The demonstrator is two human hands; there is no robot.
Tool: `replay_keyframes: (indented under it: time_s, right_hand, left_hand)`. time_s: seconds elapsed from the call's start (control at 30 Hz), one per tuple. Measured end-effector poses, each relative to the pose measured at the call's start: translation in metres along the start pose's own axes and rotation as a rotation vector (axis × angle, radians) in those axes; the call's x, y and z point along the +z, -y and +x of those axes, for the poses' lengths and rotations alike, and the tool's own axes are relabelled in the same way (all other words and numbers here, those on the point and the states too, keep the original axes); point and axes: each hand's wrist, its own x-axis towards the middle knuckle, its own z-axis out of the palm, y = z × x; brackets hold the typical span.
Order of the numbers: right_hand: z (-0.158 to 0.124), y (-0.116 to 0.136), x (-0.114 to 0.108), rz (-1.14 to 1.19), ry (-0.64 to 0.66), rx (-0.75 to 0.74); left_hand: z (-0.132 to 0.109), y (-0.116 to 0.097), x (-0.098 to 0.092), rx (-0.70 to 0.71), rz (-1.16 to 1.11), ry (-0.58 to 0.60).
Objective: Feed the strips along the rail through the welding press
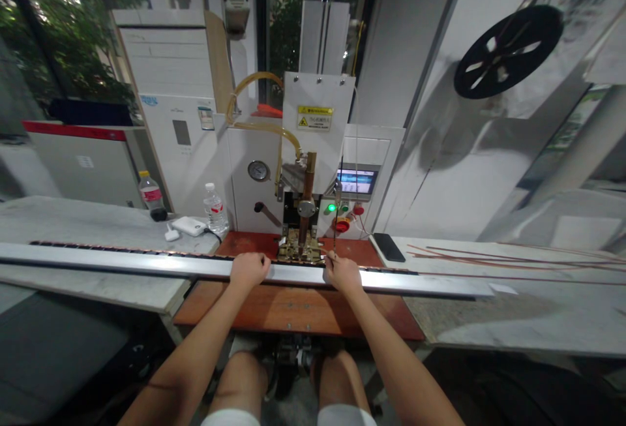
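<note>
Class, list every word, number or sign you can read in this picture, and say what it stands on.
No text can be read.
Yellow warning label on the machine: too small.
Machine screen: blurred.
Blue mark on the white cabinet: blurred.
Red bottle label: blurred.

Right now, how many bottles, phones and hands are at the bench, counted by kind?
Bottles: 2, a red-label bottle and a white-cap bottle
Phones: 1, a black phone right of the machine
Hands: 2, left hand and right hand, both on the long rail
Total: 5
</note>
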Motion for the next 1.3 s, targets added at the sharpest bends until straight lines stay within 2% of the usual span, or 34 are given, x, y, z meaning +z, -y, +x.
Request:
replay_keyframes:
  time_s: [0.6,0.9,1.3]
  right_hand:
    - [-0.001,-0.006,-0.003,0.016,0.02,0.018]
    - [-0.002,-0.01,-0.002,0.003,0.019,0.019]
    - [0.003,-0.012,-0.004,0.008,0.068,0.023]
  left_hand:
    - [0.0,-0.009,0.0,-0.016,-0.005,0.018]
    - [0.001,-0.011,0.001,0.021,0.019,-0.004]
    - [0.005,-0.014,0.0,-0.009,-0.017,0.062]
